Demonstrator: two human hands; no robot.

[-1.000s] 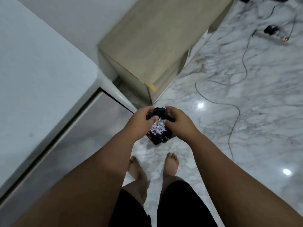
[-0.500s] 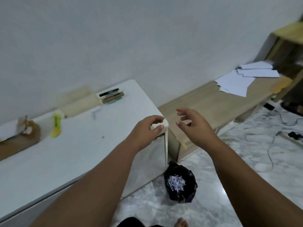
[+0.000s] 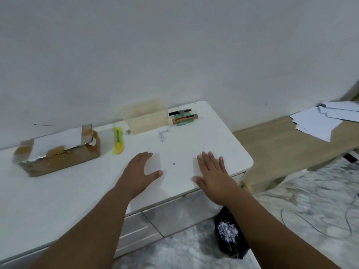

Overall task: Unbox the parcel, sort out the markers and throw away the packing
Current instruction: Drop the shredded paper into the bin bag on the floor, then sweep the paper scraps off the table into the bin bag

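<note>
- Both hands are spread flat, palms down, over the white tabletop point(image 3: 223, 133) near its right end, holding nothing: left hand point(image 3: 140, 168), right hand point(image 3: 212, 171).
- The opened cardboard parcel point(image 3: 58, 152) sits well to the left, with a yellow utility knife point(image 3: 118, 140) just beside it.
- The markers point(image 3: 183, 117) lie grouped at the back edge by the wall, next to a pale box point(image 3: 147, 121).
- A black bag point(image 3: 231, 249) with shredded paper packing point(image 3: 227, 232) in it stands on the floor below the right forearm.

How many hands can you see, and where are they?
2. The left hand and the right hand are both spread open, palms down, over the near right end of the white table. Neither holds anything.
</note>
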